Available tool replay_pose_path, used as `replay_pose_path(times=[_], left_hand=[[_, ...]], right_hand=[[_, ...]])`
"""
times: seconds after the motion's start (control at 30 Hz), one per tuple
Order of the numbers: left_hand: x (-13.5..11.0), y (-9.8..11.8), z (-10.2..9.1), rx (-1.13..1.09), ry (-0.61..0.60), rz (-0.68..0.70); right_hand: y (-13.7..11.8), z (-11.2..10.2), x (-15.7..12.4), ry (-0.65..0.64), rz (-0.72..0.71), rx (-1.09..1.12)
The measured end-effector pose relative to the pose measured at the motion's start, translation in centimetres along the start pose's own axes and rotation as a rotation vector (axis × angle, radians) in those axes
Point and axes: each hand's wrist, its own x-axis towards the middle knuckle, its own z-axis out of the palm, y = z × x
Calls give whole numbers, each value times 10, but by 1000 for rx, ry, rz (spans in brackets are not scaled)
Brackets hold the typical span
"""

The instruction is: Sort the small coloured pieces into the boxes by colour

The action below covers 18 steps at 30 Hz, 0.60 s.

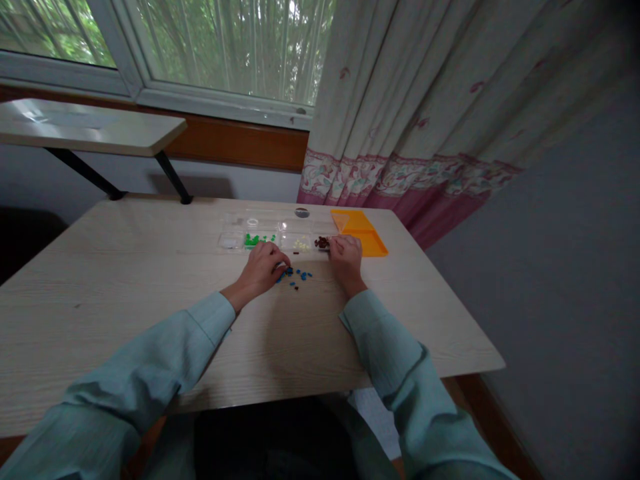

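My left hand [263,268] rests on the table with its fingers curled down, the tips pinched at the left end of a scatter of small blue beads [299,274]. What the fingertips hold is too small to make out. My right hand [346,259] lies just right of the beads, fingers bent, its tips at the compartment of dark brown beads [321,243] in a clear plastic organiser box [273,233]. Green beads [257,239] and pale beads [301,245] fill other compartments.
An orange tray [363,233] lies right of the box near the table's far right edge. The light wooden table [125,287] stands under a window with a shelf [85,127] at the left and a floral curtain [400,120] at the right.
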Motion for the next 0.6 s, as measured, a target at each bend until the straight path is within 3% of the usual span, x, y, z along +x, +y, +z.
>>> replay_pose_path(times=[0.6], left_hand=[[-1,0,-1,56,47,-66]], right_hand=[[-3,0,0,-27,-40,12]])
